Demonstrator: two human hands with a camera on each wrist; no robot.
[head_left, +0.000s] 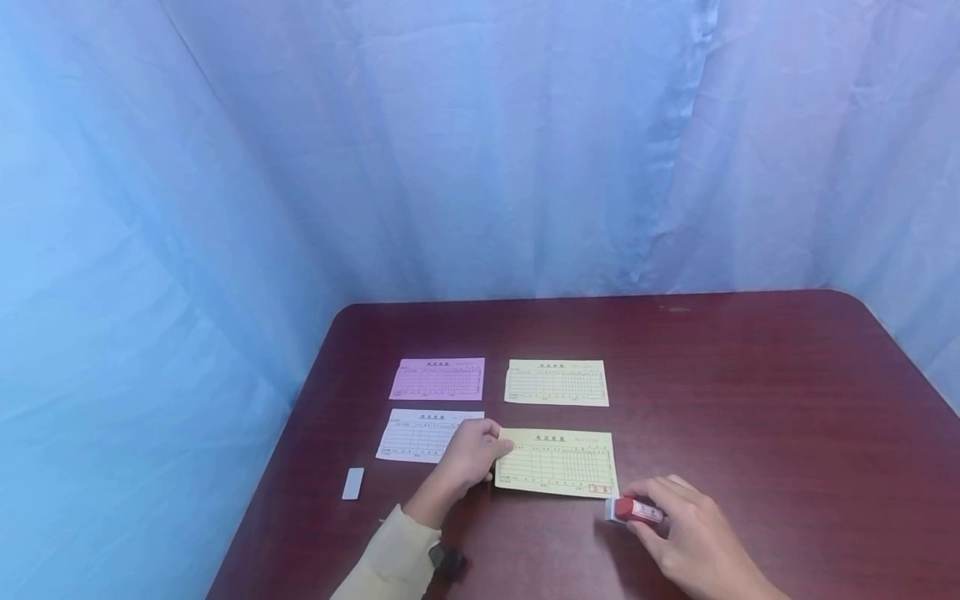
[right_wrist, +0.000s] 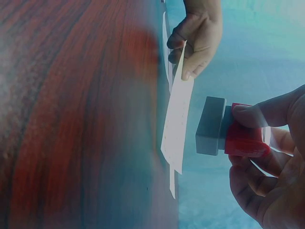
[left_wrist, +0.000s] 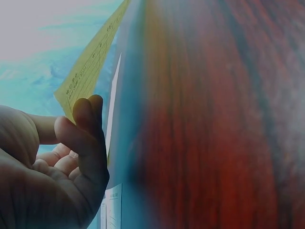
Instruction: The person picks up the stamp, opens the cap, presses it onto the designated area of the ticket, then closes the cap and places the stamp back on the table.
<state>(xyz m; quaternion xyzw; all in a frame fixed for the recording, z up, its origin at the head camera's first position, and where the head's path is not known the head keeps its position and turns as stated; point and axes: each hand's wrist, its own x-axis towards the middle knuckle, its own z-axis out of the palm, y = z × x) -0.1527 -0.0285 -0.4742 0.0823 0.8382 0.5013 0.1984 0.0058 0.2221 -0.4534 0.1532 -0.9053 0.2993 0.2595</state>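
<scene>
Dark red worktop (head_left: 765, 417), blue curtains (head_left: 480, 167): red-marked yellow form (head_left: 555, 460) in hand

At five o'clock in the head view, the left hand (head_left: 471, 454) pinches the red-marked yellow form by its nine-o'clock edge, apparently to control it. At the form's four o'clock, the right hand (head_left: 693, 529) grips a red-handled stamp (head_left: 636, 510) sideways, probably so its face clears the form.
</scene>
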